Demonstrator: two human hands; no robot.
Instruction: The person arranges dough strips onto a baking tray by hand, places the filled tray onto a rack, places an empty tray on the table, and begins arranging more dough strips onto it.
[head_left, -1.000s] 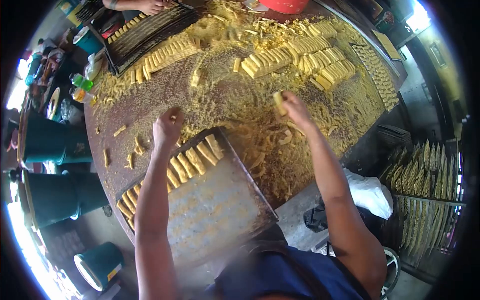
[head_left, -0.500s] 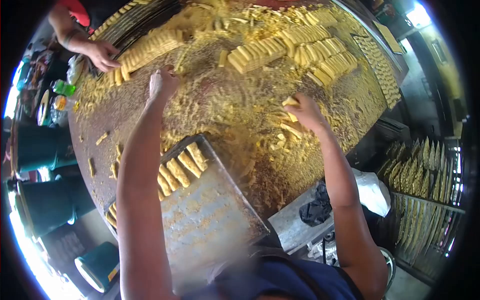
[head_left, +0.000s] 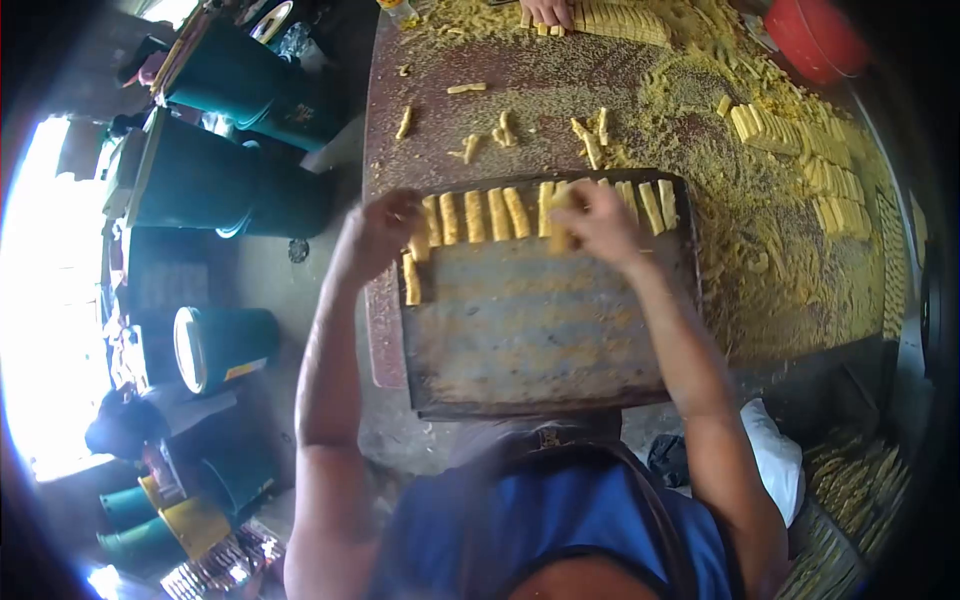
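A metal baking tray (head_left: 530, 340) lies at the table's near edge, with a row of pale yellow dough sticks (head_left: 498, 215) along its far side. My left hand (head_left: 385, 228) is at the row's left end, its blurred fingers closed on a dough stick (head_left: 419, 244) that slants down over the tray. One more stick (head_left: 412, 280) lies just below it, at the tray's left edge. Over the right half of the row, my right hand (head_left: 607, 225) pinches another dough stick (head_left: 562, 232); its fingers partly hide the sticks behind.
Crumbs and loose dough scraps (head_left: 590, 143) litter the brown table (head_left: 400, 165). Stacked dough sticks (head_left: 800, 145) stand at right, near a red bowl (head_left: 815, 40). Another person's hand (head_left: 548, 12) touches a row at the far edge. Green bins (head_left: 190, 175) stand left.
My view has swung left and down to the tray. Both hands have come from the crumb-covered table to the tray's row of sticks, the right one still holding dough.
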